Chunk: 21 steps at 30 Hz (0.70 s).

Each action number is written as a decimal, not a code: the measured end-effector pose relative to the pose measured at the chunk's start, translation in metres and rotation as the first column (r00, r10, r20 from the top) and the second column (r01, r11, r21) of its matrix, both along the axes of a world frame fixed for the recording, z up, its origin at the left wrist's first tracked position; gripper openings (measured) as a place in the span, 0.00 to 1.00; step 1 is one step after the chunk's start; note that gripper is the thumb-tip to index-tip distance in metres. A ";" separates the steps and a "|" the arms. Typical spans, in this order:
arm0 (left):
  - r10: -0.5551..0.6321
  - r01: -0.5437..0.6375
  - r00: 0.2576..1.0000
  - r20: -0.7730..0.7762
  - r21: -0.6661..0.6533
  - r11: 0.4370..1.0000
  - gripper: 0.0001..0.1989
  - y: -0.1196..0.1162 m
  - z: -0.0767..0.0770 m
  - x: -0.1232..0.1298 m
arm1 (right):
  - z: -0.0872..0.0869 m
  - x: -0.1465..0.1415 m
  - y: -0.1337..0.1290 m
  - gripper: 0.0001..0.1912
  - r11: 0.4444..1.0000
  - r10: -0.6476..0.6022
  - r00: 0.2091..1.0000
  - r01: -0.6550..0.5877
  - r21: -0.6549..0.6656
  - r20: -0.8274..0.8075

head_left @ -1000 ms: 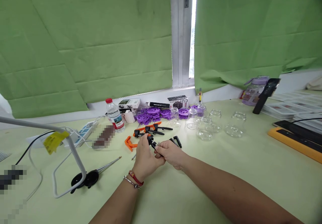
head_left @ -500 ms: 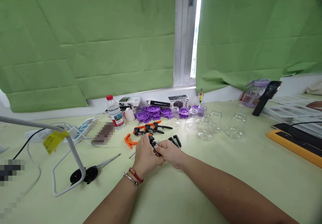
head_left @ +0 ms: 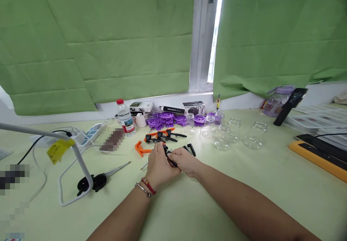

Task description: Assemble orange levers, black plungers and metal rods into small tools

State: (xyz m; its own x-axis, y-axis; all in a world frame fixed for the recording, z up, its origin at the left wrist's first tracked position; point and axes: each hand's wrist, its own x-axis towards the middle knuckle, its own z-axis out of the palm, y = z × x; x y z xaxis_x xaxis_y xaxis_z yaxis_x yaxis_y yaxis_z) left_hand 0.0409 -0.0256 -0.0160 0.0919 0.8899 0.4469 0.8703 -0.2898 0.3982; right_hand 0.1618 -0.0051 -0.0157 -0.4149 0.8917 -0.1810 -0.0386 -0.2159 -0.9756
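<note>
Over the middle of the table, my left hand (head_left: 161, 163) is closed round a small black clamp part (head_left: 167, 151) with a bit of orange at its upper end. From the other side, my right hand (head_left: 182, 159) pinches the part's lower end, and the fingers of both hands almost meet. An orange hooked piece (head_left: 140, 149) shows left of my left hand; its far end is hidden, so I cannot tell whether it joins the held part. Several orange-and-black clamps (head_left: 165, 136) lie behind. Black handle pieces (head_left: 191, 149) rest beyond my right hand, and a thin metal rod (head_left: 144, 166) beside my left.
Glass jars (head_left: 255, 135) stand at right, purple plastic discs (head_left: 165, 119) at the back. A water bottle (head_left: 125, 118), power strip (head_left: 93, 134) and grey metal stand (head_left: 81, 161) are on the left. At far right are a yellow-and-black device (head_left: 317, 161) and a black comb-like tool (head_left: 291, 105).
The view has shifted slightly, so everything sits a little to the right. Both hands keep hold of the black part, with only a small movement of the fingers.
</note>
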 end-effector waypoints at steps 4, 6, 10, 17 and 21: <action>0.024 -0.024 1.000 -0.007 -0.017 1.000 0.29 -0.001 -0.002 0.002 | 0.002 0.001 0.001 0.14 0.999 -0.005 1.000 0.004 -0.032 -0.028; 0.032 -0.032 0.999 0.003 -0.020 0.999 0.31 -0.001 -0.002 0.003 | 0.003 0.002 0.000 0.14 0.999 0.002 0.999 -0.003 -0.043 -0.033; 0.034 -0.033 0.999 0.038 -0.025 0.999 0.32 -0.002 0.001 0.003 | 0.003 0.002 0.000 0.14 0.998 0.033 0.998 -0.036 -0.054 -0.062; 0.076 -0.076 0.992 0.098 -0.009 0.997 0.40 0.010 0.017 -0.026 | 0.009 0.016 0.028 0.10 0.980 -0.065 0.993 0.045 0.194 0.098; 0.154 -0.151 0.985 0.084 -0.036 0.988 0.46 0.016 0.021 -0.039 | 0.001 0.027 0.043 0.11 0.803 -0.327 0.806 -0.038 0.594 0.493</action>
State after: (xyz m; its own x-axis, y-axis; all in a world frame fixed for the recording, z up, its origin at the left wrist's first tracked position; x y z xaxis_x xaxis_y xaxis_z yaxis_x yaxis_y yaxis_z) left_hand 0.0021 -0.0097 0.0049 -0.0833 0.9036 0.4202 0.8655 -0.1434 0.4800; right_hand 0.1885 0.0377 -0.0149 -0.2614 0.9421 0.2102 0.5529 0.3247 -0.7674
